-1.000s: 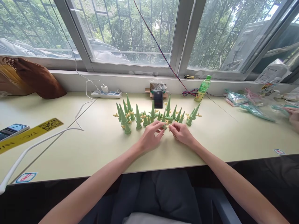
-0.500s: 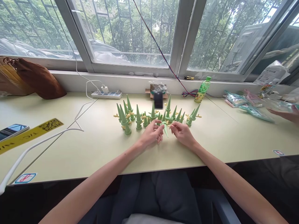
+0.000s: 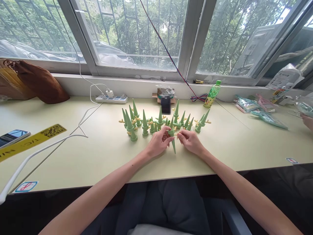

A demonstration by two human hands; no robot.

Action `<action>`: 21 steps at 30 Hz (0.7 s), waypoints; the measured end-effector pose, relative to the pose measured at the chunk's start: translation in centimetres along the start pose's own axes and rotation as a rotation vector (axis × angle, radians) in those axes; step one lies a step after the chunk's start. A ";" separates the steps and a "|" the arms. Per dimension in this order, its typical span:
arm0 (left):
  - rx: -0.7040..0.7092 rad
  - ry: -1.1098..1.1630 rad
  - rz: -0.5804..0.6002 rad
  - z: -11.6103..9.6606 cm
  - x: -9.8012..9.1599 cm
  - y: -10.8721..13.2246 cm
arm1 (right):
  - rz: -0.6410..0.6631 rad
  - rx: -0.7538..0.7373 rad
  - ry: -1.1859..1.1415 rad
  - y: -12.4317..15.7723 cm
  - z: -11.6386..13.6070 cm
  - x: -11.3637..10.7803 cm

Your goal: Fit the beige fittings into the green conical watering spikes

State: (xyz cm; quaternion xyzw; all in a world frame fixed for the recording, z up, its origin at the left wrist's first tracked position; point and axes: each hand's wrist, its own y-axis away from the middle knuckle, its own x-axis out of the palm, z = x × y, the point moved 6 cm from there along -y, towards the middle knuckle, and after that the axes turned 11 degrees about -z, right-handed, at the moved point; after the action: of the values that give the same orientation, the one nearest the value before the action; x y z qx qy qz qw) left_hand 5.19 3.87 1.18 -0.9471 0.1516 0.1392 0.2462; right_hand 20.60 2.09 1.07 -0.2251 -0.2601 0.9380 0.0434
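Note:
My left hand [image 3: 160, 141] is closed around a green plant watering spike [image 3: 173, 146], its pointed tip hanging down toward me. On the other side my right hand [image 3: 190, 139] pinches a small yellow valve piece [image 3: 177, 136] at the spike's side, partly hidden by the fingers. Just beyond my hands, several more green watering spikes stand on the table, points up, such as one watering spike [image 3: 145, 125] on the left and a leaning watering spike [image 3: 202, 121] on the right. Many carry yellow valves.
A green bottle [image 3: 212, 94] and a power strip [image 3: 117, 100] stand along the back. A dark blurred object [image 3: 165, 105] sits behind the spikes. A white cable [image 3: 84, 125] and a phone [image 3: 14, 137] lie left. At right are plastic packets [image 3: 269, 119] and another person's hand [image 3: 307, 120].
The spike in my left hand has turned so its tip points further down and more of it shows. My right hand stays close to its side. The other person's hand has drawn back rightward.

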 end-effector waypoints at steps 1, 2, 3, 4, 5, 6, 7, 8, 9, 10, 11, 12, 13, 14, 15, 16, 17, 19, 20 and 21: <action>0.027 -0.031 -0.008 -0.1 0.0 0.0 | 0.005 0.016 -0.018 0.0 -0.1 0.0; 0.051 -0.050 -0.016 -0.2 -0.1 0.0 | 0.010 0.036 -0.039 0.1 -0.2 0.1; 0.071 -0.063 -0.024 -0.3 -0.1 0.0 | 0.015 0.061 -0.066 0.1 -0.3 0.1; 0.089 -0.074 -0.032 -0.4 -0.1 0.1 | 0.020 0.089 -0.098 0.1 -0.4 0.1; 0.105 -0.085 -0.040 -0.4 -0.2 0.1 | 0.027 0.121 -0.138 0.1 -0.5 0.2; 0.121 -0.096 -0.046 -0.5 -0.2 0.1 | 0.036 0.157 -0.185 0.2 -0.7 0.3; 0.138 -0.108 -0.051 -0.5 -0.2 0.1 | 0.049 0.194 -0.238 0.2 -0.8 0.4; 0.155 -0.118 -0.054 -0.5 -0.2 0.1 | 0.066 0.231 -0.295 0.2 -0.9 0.5; 0.174 -0.128 -0.055 -0.6 -0.2 0.1 | 0.085 0.264 -0.353 0.2 -1.0 0.6; 0.198 -0.138 -0.059 -0.6 -0.2 0.1 | 0.105 0.292 -0.409 0.2 -1.0 0.7; 0.227 -0.149 -0.065 -0.7 -0.3 0.2 | 0.127 0.312 -0.461 0.2 -1.0 0.8; 0.263 -0.164 -0.072 -0.9 -0.3 0.2 | 0.147 0.328 -0.504 0.2 -0.9 0.9; 0.303 -0.183 -0.081 -1.0 -0.3 0.3 | 0.162 0.340 -0.534 0.2 -0.9 1.0; 0.342 -0.202 -0.090 -1.2 -0.3 0.4 | 0.172 0.350 -0.553 0.2 -0.9 1.1; 0.374 -0.216 -0.098 -1.3 -0.3 0.4 | 0.172 0.356 -0.563 0.1 -0.9 1.1; 0.391 -0.221 -0.103 -1.4 -0.3 0.4 | 0.163 0.358 -0.566 0.1 -1.0 1.0; 0.389 -0.214 -0.104 -1.5 -0.3 0.4 | 0.145 0.355 -0.563 0.0 -1.0 0.9; 0.328 -0.166 -0.111 -1.4 -0.3 0.3 | 0.094 0.334 -0.549 -0.1 -1.1 0.6; 0.280 -0.131 -0.119 -1.3 -0.4 0.2 | 0.067 0.321 -0.539 -0.1 -1.1 0.4; 0.228 -0.094 -0.133 -1.2 -0.6 0.1 | 0.043 0.308 -0.527 -0.2 -1.1 0.2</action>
State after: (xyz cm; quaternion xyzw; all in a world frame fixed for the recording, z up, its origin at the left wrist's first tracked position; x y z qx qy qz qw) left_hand 4.89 3.30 2.38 -0.9133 0.0915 0.1485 0.3679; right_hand 20.88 2.85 0.21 0.0296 -0.1125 0.9931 -0.0116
